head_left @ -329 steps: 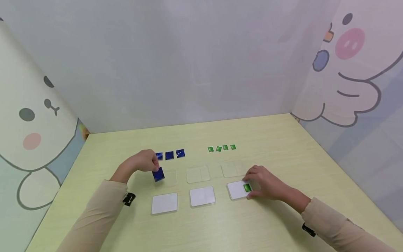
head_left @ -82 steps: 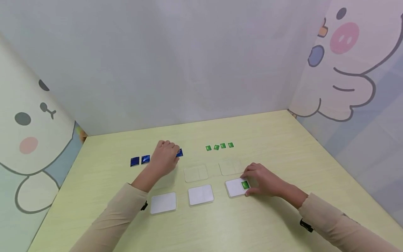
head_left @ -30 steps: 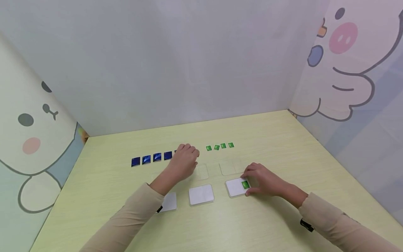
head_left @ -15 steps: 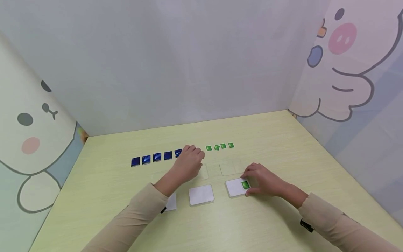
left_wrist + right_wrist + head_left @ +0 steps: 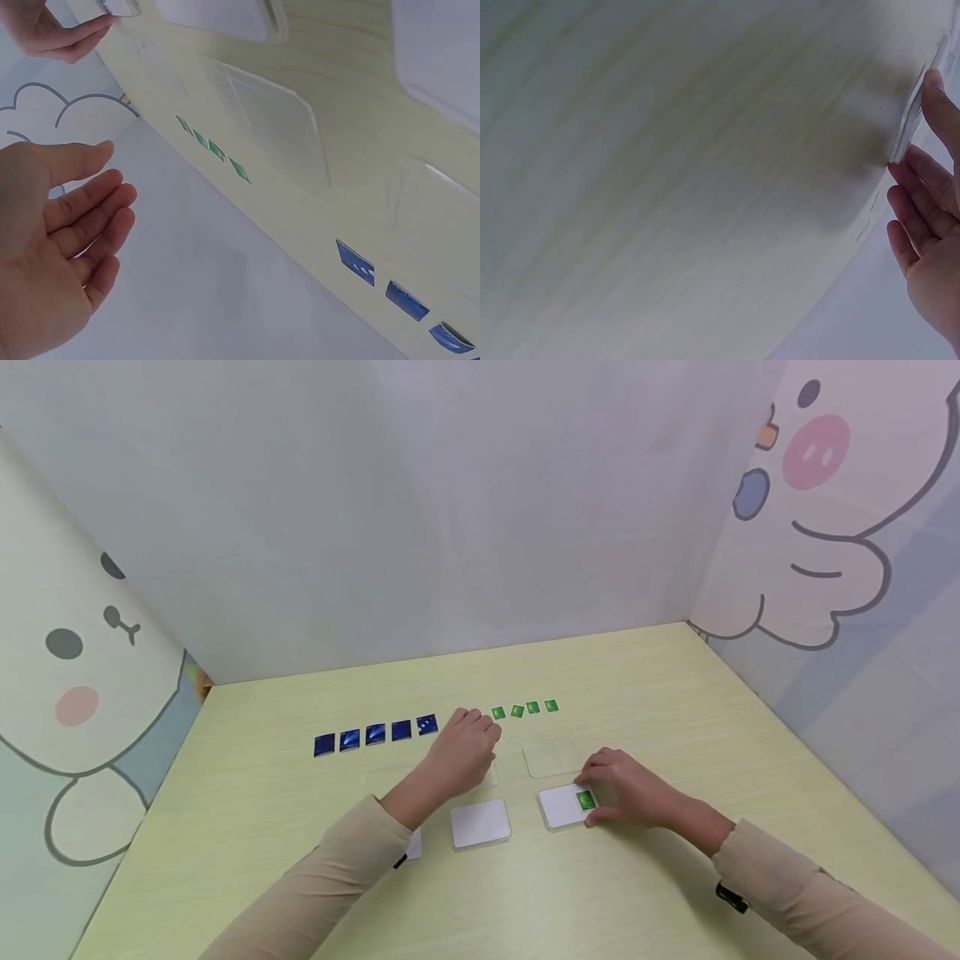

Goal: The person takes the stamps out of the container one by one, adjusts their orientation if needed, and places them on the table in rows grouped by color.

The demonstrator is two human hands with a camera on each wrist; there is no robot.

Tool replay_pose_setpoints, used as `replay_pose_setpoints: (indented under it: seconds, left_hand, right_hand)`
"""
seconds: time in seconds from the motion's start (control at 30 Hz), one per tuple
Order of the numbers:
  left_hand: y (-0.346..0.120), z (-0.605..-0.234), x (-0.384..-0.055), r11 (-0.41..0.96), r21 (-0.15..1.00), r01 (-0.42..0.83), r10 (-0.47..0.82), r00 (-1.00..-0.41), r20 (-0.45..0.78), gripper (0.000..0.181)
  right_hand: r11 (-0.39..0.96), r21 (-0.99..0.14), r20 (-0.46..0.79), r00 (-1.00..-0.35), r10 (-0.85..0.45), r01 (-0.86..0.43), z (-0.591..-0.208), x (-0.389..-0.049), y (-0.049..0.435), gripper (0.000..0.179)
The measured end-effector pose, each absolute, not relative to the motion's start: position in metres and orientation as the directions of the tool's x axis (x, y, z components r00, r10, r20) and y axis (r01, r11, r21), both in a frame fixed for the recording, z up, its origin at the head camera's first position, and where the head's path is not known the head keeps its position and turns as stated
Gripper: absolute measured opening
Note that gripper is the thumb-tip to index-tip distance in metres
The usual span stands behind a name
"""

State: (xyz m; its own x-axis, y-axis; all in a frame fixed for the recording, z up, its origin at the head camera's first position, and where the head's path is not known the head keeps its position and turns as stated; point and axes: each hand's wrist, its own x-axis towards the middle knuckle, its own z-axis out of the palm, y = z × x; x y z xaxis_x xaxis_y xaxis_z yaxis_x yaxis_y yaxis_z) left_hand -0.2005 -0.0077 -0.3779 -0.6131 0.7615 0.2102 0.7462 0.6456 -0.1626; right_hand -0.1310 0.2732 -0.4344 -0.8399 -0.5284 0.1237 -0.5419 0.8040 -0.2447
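Note:
My left hand (image 5: 465, 750) hovers over the middle clear plastic case, just short of a row of small green cards (image 5: 517, 712). In the left wrist view, that hand (image 5: 64, 247) has loosely bent fingers with nothing between them. My right hand (image 5: 630, 789) grips the right end of a white rounded slab (image 5: 557, 807) with a clear rim, thumb at the near edge and fingers at the far one. A green card (image 5: 584, 800) lies on the slab's right end. From the right wrist view, thumb and fingertips of the right hand (image 5: 934, 225) hold the slab's edge (image 5: 907, 124).
Several dark blue square cards (image 5: 376, 733) lie in a row at the back left. Another white slab (image 5: 481, 823) lies in the middle, and a third (image 5: 414, 847) is mostly behind my left forearm. A clear case (image 5: 543, 759) sits behind the gripped slab. Printed walls (image 5: 450, 527) enclose the table.
Earlier my left hand held a blue card; the blue cards now lie in one row. Over the last second that hand has moved right, toward the green cards. The right hand keeps its grip.

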Motion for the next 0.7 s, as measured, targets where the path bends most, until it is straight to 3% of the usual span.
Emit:
replay_pose_setpoints:
  seconds: [0.7]
  left_hand:
    - [0.010, -0.379, -0.189, 0.606, -0.192, 0.772, 0.795, -0.581, 0.172, 0.024]
  right_hand:
    - [0.814, -0.283, 0.106, -0.860, -0.499, -0.507, -0.433, -0.130, 0.273, 0.049]
